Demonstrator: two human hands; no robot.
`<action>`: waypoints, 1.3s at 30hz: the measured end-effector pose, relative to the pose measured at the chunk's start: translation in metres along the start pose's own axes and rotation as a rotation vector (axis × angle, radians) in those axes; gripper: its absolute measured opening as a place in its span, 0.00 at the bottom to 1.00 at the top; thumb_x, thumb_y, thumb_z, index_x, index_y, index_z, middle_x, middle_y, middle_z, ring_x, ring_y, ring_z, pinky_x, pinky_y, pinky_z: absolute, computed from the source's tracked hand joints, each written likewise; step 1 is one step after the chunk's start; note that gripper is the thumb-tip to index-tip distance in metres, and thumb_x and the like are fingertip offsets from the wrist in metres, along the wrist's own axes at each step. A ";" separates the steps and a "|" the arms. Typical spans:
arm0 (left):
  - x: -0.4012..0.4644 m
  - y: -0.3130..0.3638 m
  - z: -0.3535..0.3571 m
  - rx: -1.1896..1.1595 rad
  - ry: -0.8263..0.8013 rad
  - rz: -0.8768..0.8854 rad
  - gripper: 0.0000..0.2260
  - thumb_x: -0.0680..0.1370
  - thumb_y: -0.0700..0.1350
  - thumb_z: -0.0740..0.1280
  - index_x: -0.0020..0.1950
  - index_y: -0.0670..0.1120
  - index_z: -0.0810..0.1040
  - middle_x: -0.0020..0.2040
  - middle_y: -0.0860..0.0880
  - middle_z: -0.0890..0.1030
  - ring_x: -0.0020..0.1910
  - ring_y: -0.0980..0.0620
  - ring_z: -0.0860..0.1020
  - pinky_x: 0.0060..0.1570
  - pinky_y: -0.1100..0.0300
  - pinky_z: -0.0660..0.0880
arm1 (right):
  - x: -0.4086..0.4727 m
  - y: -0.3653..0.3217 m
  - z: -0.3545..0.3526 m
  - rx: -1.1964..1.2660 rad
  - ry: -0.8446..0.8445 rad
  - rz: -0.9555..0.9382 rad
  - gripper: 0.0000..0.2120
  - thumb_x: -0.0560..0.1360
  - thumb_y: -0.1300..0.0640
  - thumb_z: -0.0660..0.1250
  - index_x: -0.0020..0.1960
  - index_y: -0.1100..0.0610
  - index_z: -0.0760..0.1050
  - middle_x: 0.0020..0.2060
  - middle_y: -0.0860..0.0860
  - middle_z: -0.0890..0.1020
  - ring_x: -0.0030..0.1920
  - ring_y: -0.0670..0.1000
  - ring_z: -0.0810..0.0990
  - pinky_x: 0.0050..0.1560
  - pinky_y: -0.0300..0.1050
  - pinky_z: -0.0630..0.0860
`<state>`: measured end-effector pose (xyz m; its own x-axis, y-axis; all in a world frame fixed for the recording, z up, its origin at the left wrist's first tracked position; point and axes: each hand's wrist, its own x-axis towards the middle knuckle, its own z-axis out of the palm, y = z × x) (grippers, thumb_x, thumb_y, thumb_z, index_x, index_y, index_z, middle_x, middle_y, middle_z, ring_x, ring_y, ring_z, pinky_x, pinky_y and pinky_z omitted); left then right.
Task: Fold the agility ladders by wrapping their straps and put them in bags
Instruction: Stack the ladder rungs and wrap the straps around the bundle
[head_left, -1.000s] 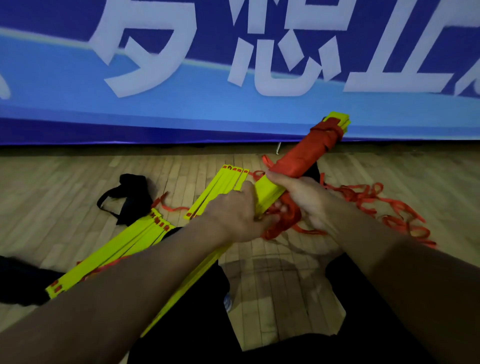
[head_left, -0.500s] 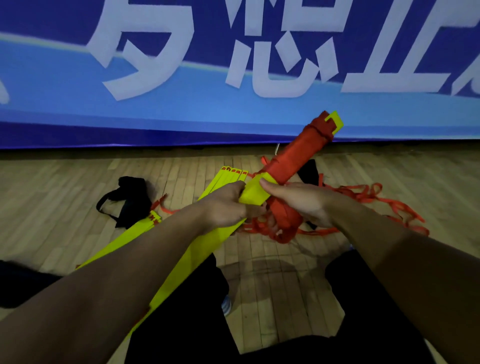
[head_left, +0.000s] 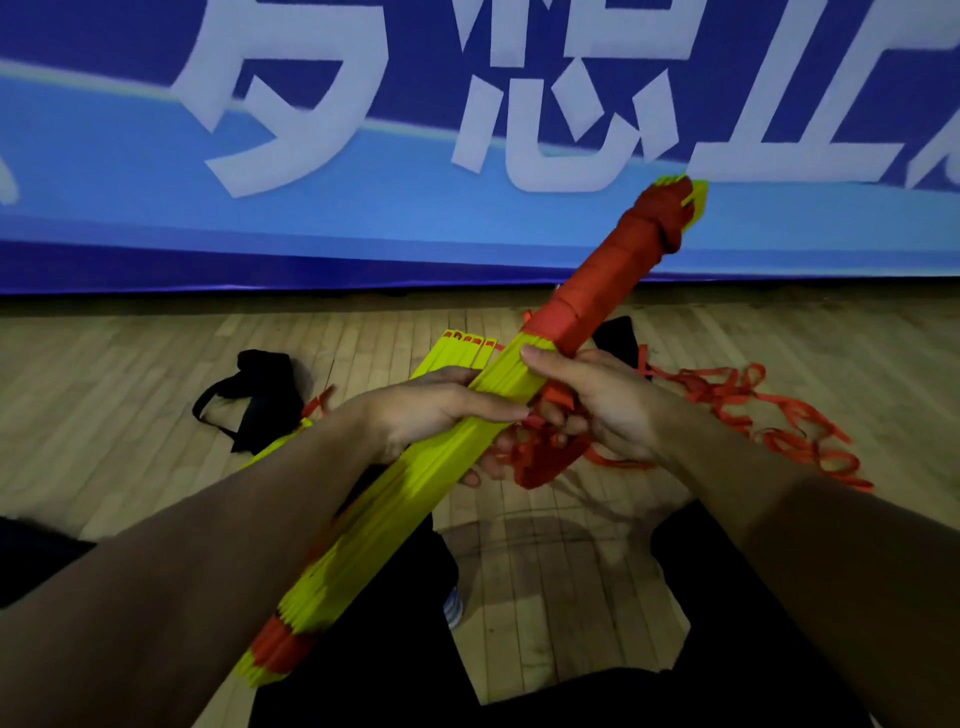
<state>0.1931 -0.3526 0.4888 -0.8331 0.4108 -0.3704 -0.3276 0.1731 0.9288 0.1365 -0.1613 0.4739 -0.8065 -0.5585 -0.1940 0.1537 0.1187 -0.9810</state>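
A bundled agility ladder (head_left: 415, 499) of stacked yellow rungs is held at a slant above a person's lap, its far half bound in red strap wrapping (head_left: 597, 291) that rises toward a blue banner (head_left: 363, 208) with white characters. The left hand (head_left: 431, 410) curls around the yellow rungs at mid-length; the right hand (head_left: 602, 410) grips the bundle just beyond it, thumb on top and fingers closed over a bunch of loose red strap (head_left: 545, 457). More strap trails (head_left: 779, 415) across the wooden floor (head_left: 130, 395) to the right. A second yellow ladder (head_left: 462, 348) lies on the floor behind the hands, near a black bag (head_left: 260, 395).
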 end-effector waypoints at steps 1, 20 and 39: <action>0.002 -0.001 0.001 -0.006 0.049 0.024 0.05 0.70 0.49 0.74 0.44 0.52 0.85 0.40 0.44 0.80 0.35 0.45 0.79 0.39 0.53 0.76 | -0.001 -0.002 0.000 -0.007 -0.013 0.019 0.23 0.68 0.34 0.71 0.45 0.55 0.84 0.29 0.55 0.79 0.24 0.48 0.72 0.29 0.42 0.72; -0.010 0.009 -0.006 0.122 0.085 -0.095 0.11 0.74 0.52 0.71 0.55 0.55 0.79 0.49 0.48 0.86 0.46 0.47 0.85 0.48 0.51 0.80 | 0.001 0.006 0.007 0.122 0.084 0.004 0.18 0.76 0.47 0.69 0.52 0.63 0.79 0.29 0.53 0.75 0.28 0.48 0.71 0.28 0.38 0.71; 0.014 0.005 -0.002 0.636 0.300 -0.105 0.19 0.78 0.58 0.67 0.64 0.50 0.71 0.52 0.49 0.81 0.50 0.48 0.80 0.57 0.50 0.77 | 0.010 0.002 -0.002 0.003 0.261 0.261 0.34 0.75 0.30 0.63 0.52 0.63 0.80 0.28 0.55 0.79 0.24 0.49 0.75 0.26 0.40 0.73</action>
<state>0.1791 -0.3477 0.4884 -0.9282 0.1146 -0.3541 -0.1656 0.7248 0.6687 0.1271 -0.1649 0.4699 -0.8583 -0.2813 -0.4292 0.3750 0.2272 -0.8988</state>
